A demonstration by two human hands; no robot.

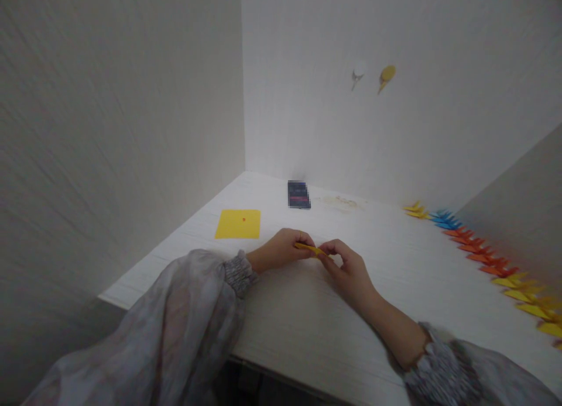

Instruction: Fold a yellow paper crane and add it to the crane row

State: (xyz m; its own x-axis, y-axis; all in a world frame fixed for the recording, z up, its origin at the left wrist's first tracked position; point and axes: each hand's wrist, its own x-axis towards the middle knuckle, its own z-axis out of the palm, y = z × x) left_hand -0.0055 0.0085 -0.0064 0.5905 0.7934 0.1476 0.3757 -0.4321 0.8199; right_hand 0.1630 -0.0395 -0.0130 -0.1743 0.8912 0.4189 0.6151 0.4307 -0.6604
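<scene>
Folded yellow paper [315, 250], one thin piece: located near the centre of the frame, above the white table [281, 330], between two hands. Left hand [283, 247]: fingers pinched on the paper's left end. Right hand [351, 270]: thumb and forefinger pinched on its right end. Key relation: paper lies directly between the two grips, rightward of the left hand and upper left of the right; both touch it, neither nearer. Long axis: runs across the frame from hand to hand, sloping slightly down to the right; right end points toward the lower right. Fold details: too small to tell. Also present: yellow sheet [237, 224], flat, left of centre; coloured paper row [487, 258], right side, running down to the right edge.
</scene>
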